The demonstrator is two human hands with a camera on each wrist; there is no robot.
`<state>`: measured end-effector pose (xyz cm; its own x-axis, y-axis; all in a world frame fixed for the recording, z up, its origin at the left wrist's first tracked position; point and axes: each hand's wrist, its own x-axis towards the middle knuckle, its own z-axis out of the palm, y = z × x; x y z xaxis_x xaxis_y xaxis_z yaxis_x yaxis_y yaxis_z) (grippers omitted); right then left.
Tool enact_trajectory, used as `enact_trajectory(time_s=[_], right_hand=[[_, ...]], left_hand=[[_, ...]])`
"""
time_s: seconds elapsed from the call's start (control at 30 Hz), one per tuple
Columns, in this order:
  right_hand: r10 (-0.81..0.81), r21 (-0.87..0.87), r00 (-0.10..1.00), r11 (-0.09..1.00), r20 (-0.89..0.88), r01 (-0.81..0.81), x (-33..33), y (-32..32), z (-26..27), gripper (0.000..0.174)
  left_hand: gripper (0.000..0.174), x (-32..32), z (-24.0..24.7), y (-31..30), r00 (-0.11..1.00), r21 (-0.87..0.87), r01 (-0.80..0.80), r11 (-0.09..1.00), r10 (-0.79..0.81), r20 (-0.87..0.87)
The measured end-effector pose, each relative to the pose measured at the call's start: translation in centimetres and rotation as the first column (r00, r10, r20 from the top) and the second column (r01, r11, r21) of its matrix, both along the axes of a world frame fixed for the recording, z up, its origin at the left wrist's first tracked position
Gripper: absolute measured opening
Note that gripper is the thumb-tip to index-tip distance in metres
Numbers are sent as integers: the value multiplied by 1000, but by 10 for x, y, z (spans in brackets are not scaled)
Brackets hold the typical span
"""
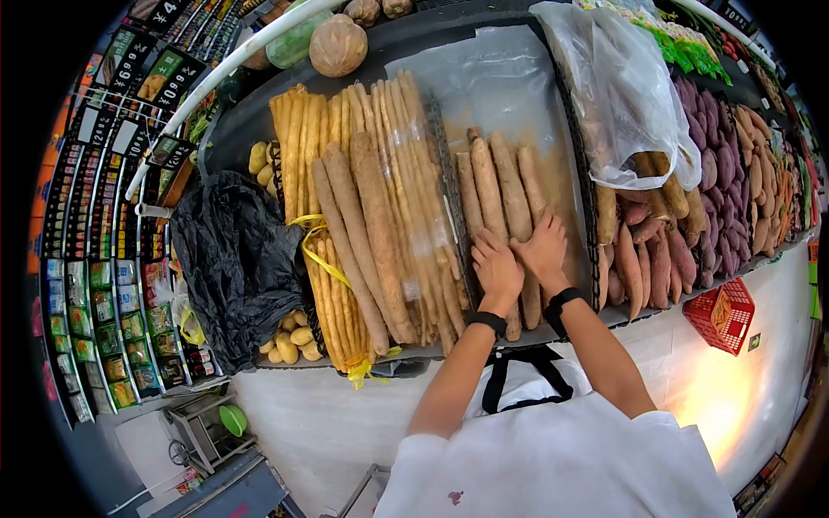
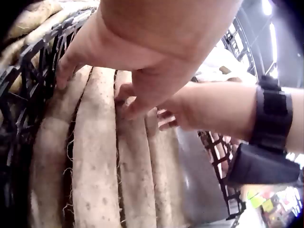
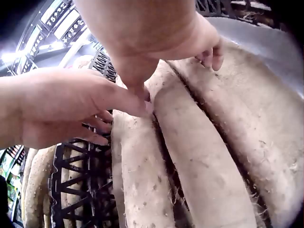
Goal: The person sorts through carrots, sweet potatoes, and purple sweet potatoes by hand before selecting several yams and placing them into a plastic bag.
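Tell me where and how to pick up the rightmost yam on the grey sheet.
I'd hold the rightmost yam around its middle, coming from above and its right. It's long, roughly round and lying lengthwise; the grey sheet shows bare along its right, while the neighbouring yam lies close on its left.

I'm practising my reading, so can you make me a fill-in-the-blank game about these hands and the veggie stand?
1. The number of hands touching the long brown roots is ____.
2. The basket on the floor is coloured ____.
3. In the head view, the see-through bag lies to the ____ of the hands, not the left.
4. The big crumpled bag left of the hands is coloured ____.

Missing words: two; red; right; black.
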<state>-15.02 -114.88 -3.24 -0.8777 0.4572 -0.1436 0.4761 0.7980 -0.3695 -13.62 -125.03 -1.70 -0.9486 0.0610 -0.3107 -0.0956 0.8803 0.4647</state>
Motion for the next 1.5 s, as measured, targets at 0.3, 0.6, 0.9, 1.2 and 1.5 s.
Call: enact_trajectory(time_s=[0.3,0.6,0.9,1.2,1.5], right_hand=[[50,-98,996,994,79,-42,-13,15,9,104],[-15,-24,1000,1000,15,16,-9,5,6,112],[-34,-83,989,995,146,47,-24,3,8,93],[-24,-142,987,989,157,46,-28,14,11,96],[-24,-252,982,965,189,73,-31,33,0,99]], left_hand=[[98,2,-21,6,988,52,-153,987,151,35],[92,-3,-15,7,985,2,-167,986,166,37],[100,-15,-21,19,954,-52,-300,953,299,-28],[102,-32,-32,26,932,-131,-351,927,359,41],[109,-40,-24,23,934,-172,-331,928,348,82]])
